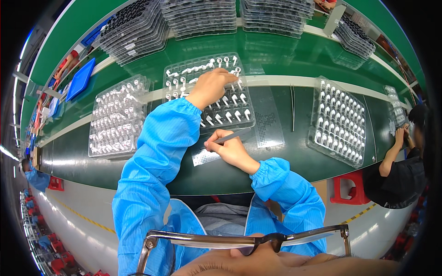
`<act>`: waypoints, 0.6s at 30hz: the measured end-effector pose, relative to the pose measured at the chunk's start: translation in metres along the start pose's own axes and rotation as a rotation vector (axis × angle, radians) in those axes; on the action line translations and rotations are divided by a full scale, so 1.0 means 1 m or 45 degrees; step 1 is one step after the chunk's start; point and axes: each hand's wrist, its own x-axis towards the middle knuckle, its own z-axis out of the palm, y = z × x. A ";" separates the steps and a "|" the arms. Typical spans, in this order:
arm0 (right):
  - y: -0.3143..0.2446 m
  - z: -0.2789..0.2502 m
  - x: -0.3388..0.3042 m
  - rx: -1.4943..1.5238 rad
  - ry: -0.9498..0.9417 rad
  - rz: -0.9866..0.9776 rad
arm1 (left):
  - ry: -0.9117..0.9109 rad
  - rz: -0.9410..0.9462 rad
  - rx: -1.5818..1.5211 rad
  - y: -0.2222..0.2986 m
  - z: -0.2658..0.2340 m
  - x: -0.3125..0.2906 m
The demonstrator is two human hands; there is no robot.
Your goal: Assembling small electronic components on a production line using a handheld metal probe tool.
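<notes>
A clear plastic tray (pixel 251 112) of white earbud shells lies in front of me, partly covered by my left arm. My left hand (pixel 212 87) reaches over it, its fingertips closed at a white earbud shell (pixel 238 82) by the tray's right side. Just below the tray, my right hand (pixel 230 149) grips slim grey tweezers (pixel 237 135), pointing up and to the right. Beneath that hand is a small pale sheet (pixel 202 158) with rows of dark dots. Right of the tray lies a clear sheet (pixel 268 126) with black dots.
Filled earbud trays lie left (pixel 117 117) and right (pixel 340 122). Another pair of tweezers (pixel 293 108) rests on the green bench. Stacked clear trays (pixel 200 18) line the back, and a blue tray (pixel 81 79) is at far left. A co-worker (pixel 398 168) sits at right beside a red stool (pixel 348 187).
</notes>
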 end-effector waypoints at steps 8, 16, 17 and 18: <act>0.001 0.001 0.001 0.017 -0.016 0.017 | -0.052 -0.010 0.033 0.000 -0.001 -0.002; 0.000 0.001 0.001 0.014 -0.018 0.023 | -0.046 -0.023 0.034 0.002 0.000 -0.001; 0.000 0.001 0.001 0.016 -0.015 0.014 | -0.044 -0.014 0.045 0.003 0.000 0.000; -0.001 0.001 0.001 0.019 -0.015 0.004 | -0.043 -0.006 0.057 0.003 0.000 0.000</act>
